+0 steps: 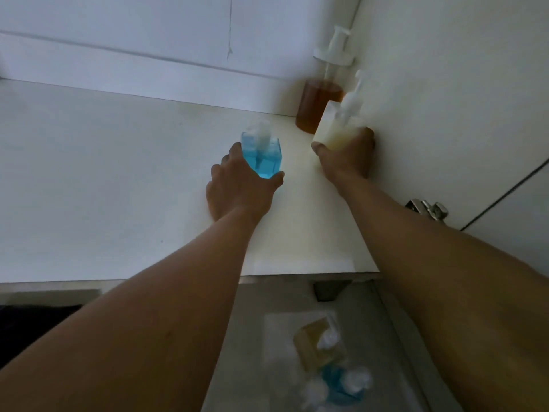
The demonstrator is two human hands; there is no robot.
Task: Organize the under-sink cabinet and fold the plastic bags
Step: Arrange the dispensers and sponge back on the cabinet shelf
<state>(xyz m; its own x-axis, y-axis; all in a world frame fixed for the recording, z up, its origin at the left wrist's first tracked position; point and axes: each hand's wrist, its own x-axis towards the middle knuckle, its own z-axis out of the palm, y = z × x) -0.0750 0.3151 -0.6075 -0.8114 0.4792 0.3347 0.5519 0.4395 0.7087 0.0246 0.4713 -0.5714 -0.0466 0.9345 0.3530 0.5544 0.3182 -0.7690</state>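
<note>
Left hand (pixel 240 185) is gripping the blue bottle (pixel 263 157): square, clear, white pump, left-front of the amber bottle (pixel 315 102). Right hand (pixel 347 156) is wrapping around the cream bottle (pixel 335 129), just in front of the amber bottle and overlapping it in view. Can't tell whether either is resting on the cabinet shelf (pixel 118 173). Three pump bottles inside, one per colour. On the floor well in front of the amber bottle: one yellow bottle (pixel 315 349) and one blue floor bottle (pixel 335 382), both blurred.
</note>
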